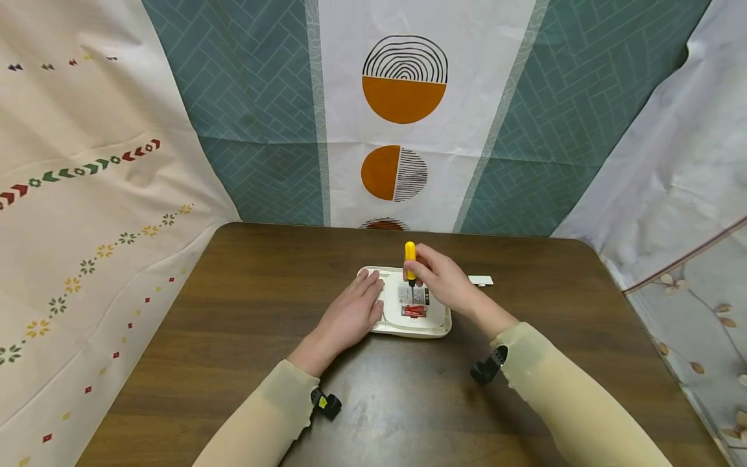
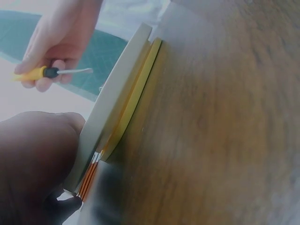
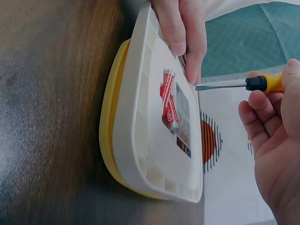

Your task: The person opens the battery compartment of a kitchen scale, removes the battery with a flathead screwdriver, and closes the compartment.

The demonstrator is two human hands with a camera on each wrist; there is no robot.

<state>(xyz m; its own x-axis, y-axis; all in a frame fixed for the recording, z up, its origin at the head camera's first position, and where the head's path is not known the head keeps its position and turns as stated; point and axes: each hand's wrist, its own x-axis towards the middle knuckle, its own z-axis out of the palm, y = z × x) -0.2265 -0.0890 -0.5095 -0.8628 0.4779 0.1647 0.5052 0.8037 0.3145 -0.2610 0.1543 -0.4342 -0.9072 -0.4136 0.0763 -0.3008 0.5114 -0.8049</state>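
Note:
A white plastic device (image 1: 434, 318) with rounded corners lies face down on the table, a yellow layer (image 3: 107, 126) beneath it. Red-and-silver batteries (image 3: 169, 101) sit in its open compartment, beside a grey printed label (image 3: 183, 110). My left hand (image 1: 350, 310) rests on the device's left side, fingers extended over the back. Between thumb and fingers, my right hand (image 1: 439, 277) grips a yellow-handled screwdriver (image 1: 411, 263), blade pointing down over the label and batteries. The left wrist view shows the blade tip apart from the device's back.
A small flat white piece (image 1: 481, 280) lies on the wooden table (image 1: 262, 279) just right of the device. Patterned cloth hangings (image 1: 268, 117) stand behind the table and along both sides. Each wrist carries a small black camera.

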